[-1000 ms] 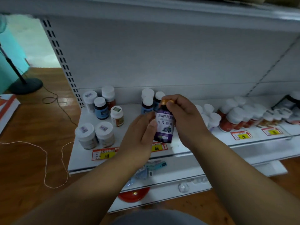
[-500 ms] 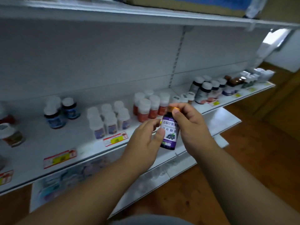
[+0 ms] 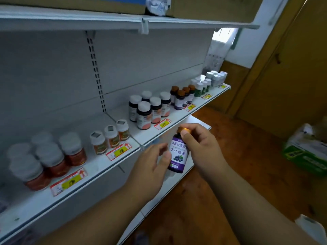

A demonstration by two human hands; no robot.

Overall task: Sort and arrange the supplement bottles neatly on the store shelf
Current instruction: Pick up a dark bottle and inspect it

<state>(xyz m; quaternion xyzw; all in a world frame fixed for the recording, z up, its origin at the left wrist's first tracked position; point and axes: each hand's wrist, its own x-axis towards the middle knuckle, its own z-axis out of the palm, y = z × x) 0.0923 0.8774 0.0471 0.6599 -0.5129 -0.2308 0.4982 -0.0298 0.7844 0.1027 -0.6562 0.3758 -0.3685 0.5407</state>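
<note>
1. Head view: the right hand holds a purple bottle by the top, with thumb and fingers curled round its orange cap.
2. The bottle is up in the air, tipped a little, in front of the near edge of the shelf and not touching it.
3. The left hand is beside the bottle on its left. Its fingers are loosely bent and spread. The thumb lies near the label, but I cannot tell if it touches.
4. On the shelf, far to the left, stand red bottles with white caps in a bunch.
5. Just right of them are three small orange bottles in a row, with a price tag in front.
6. Further right stand dark bottles with white caps, close together.
7. Past those are purple bottles with brown caps — the same kind as the one in the hand.
8. At the far right end stand green and white bottles, then white bottles.
9. On the wooden floor to the right sits a green and white package — it is blurry.
10. A lower shelf shows under the hands.
</note>
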